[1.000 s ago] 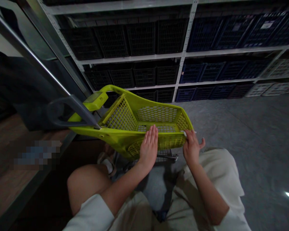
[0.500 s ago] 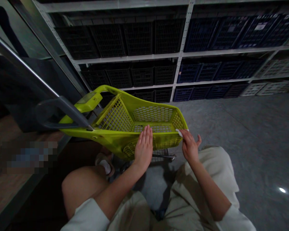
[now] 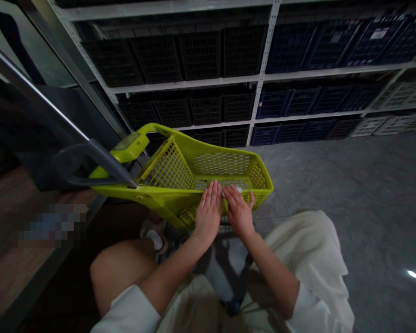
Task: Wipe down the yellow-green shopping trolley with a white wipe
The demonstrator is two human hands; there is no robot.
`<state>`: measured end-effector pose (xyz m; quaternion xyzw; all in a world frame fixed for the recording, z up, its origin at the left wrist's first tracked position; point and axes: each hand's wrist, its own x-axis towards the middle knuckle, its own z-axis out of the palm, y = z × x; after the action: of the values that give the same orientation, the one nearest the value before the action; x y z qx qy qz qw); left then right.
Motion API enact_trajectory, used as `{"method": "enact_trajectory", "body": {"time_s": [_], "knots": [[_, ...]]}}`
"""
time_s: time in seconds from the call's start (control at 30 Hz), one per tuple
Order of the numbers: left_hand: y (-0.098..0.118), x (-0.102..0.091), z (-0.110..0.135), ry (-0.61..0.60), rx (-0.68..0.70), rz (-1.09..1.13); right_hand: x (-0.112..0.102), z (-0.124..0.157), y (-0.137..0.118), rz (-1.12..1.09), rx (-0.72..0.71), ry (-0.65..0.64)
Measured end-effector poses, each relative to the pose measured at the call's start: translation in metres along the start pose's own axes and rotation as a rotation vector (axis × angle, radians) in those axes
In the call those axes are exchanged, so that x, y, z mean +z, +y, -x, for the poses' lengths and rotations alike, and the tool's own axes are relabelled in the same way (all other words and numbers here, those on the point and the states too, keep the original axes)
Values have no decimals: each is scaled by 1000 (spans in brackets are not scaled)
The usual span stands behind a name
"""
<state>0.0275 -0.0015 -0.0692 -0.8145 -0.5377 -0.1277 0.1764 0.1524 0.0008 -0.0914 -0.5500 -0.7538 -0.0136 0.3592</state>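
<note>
A yellow-green plastic shopping cart [image 3: 157, 198] stands sideways in front of my knees, its basket part open at the top. My left hand [image 3: 209, 210] lies flat over the near rim, fingers stretched out and together, with nothing seen in it. Just to its right, my right hand [image 3: 238, 210] presses a small white cloth [image 3: 239, 189] against the same rim. Most of the cloth is hidden under the fingers, so whether it is a rag or a tissue I cannot tell. The two hands' fingertips almost touch.
Behind the cart, white metal shelving [image 3: 194, 83] holds several rows of black crates [image 3: 201, 55], dark blue crates [image 3: 291, 46] and pale crates [image 3: 405, 92]. A wooden surface [image 3: 7, 203] with a blurred-out patch is at the left. A metal pole [image 3: 45, 92] slants across there. Grey floor [image 3: 367, 194] lies right.
My right hand has slid left along the near rim with the white cloth, from the cart's front corner to beside my left hand. The left hand has stayed in place.
</note>
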Motion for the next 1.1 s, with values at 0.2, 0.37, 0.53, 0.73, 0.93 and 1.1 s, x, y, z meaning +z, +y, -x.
{"method": "enact_trajectory", "body": {"time_s": [0.2, 0.37, 0.53, 0.73, 0.93, 1.1], "knots": [[-1, -6, -1, -46, 18, 40, -30, 27, 99, 108, 123, 123], [1, -7, -1, -55, 9, 51, -25, 28, 108, 101, 317, 222], [2, -2, -1, -34, -2, 7, 1, 5, 11, 32, 106, 69], [1, -4, -2, -45, 4, -5, -9, 6, 17, 26, -15, -17], [-1, -8, -2, -92, 16, 21, -27, 34, 117, 156, 176, 182], [1, -4, -2, -82, 5, 19, -12, 23, 79, 140, 251, 223]]}}
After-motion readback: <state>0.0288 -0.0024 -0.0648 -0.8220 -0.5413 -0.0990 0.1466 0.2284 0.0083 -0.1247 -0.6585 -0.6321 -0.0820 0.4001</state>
